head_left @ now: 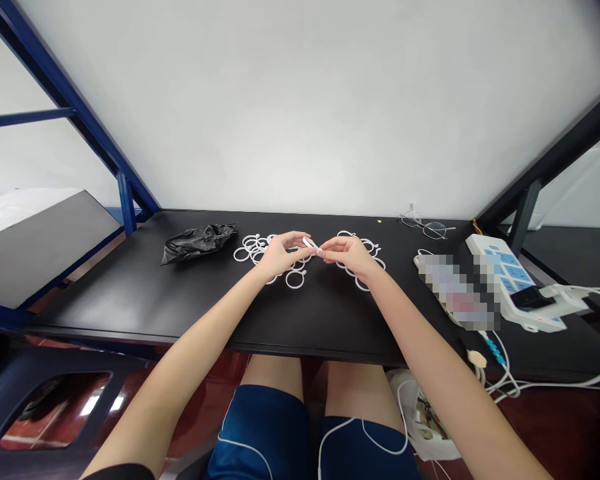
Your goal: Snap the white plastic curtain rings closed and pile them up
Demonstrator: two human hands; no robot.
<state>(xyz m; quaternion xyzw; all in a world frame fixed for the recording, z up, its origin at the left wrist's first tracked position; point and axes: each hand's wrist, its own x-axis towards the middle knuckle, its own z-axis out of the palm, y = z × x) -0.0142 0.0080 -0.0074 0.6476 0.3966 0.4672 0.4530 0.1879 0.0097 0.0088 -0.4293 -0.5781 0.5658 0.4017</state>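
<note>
My left hand and my right hand meet above the middle of the black table. Between their fingertips is a thin white ring, seen nearly edge-on and tilted. Both hands pinch it, the left from its left side, the right at its lower right end. Beside and under my left hand lies a loose pile of white rings with small knobs on them. Another group of white rings lies around my right hand, partly hidden by it. One ring lies just in front of the left pile.
A crumpled black plastic bag lies left on the black table. Glasses rest at the back right. Further right are a phone, a white power strip and cables. Blue frame posts stand left.
</note>
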